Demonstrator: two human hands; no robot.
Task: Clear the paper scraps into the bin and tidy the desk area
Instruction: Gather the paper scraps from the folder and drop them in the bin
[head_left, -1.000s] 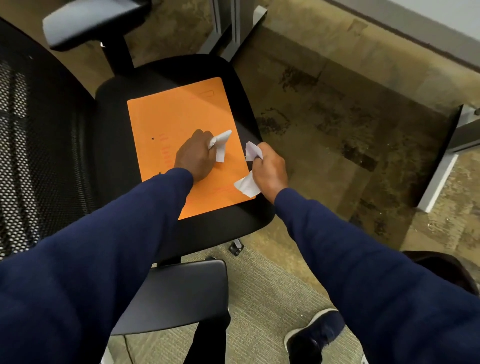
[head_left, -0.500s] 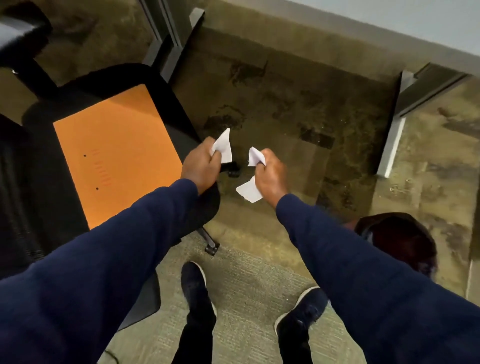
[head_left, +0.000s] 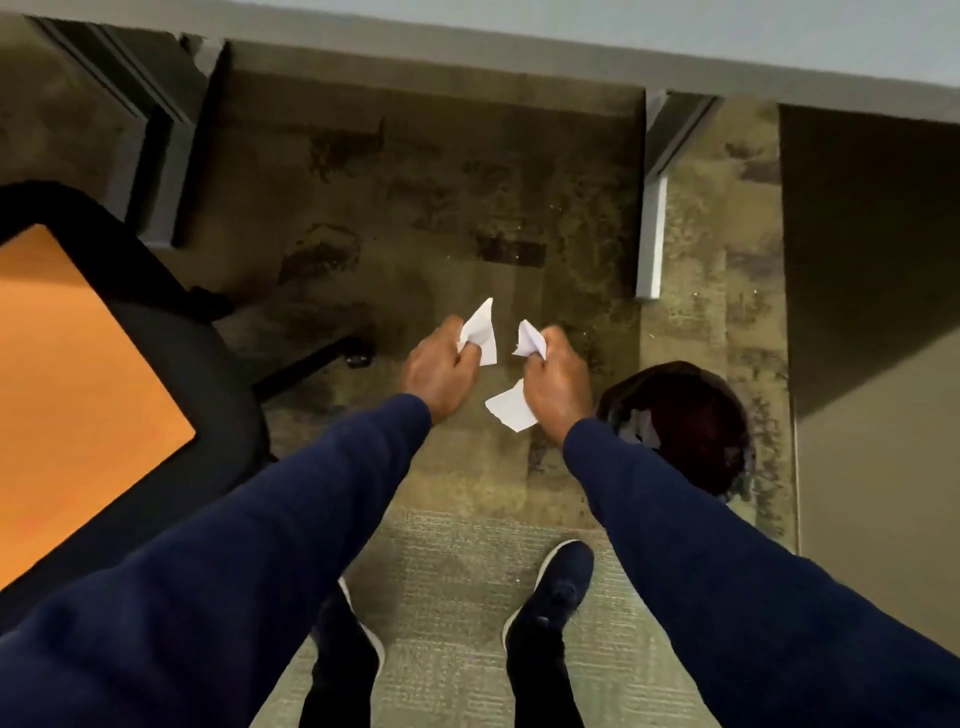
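Note:
My left hand (head_left: 439, 371) is closed on a white paper scrap (head_left: 480, 330) that sticks up from its fingers. My right hand (head_left: 558, 387) grips more white scraps: one pokes out at the top (head_left: 530, 340) and one hangs below the palm (head_left: 511, 405). Both hands hover above the carpet, a short way apart. A dark round bin (head_left: 685, 421) stands on the floor just right of my right forearm, with a pale scrap visible inside near its left rim.
A black office chair (head_left: 171, 374) stands at the left with an orange folder (head_left: 72, 395) on its seat. Grey desk legs (head_left: 652, 228) rise beyond the hands, under a desk edge (head_left: 467, 57). My two dark shoes (head_left: 553, 587) stand on the carpet below.
I have turned right, away from the chair. Both hands, still holding the scraps, left the orange folder and now hover over the carpet beside the bin, which has come into fuller view.

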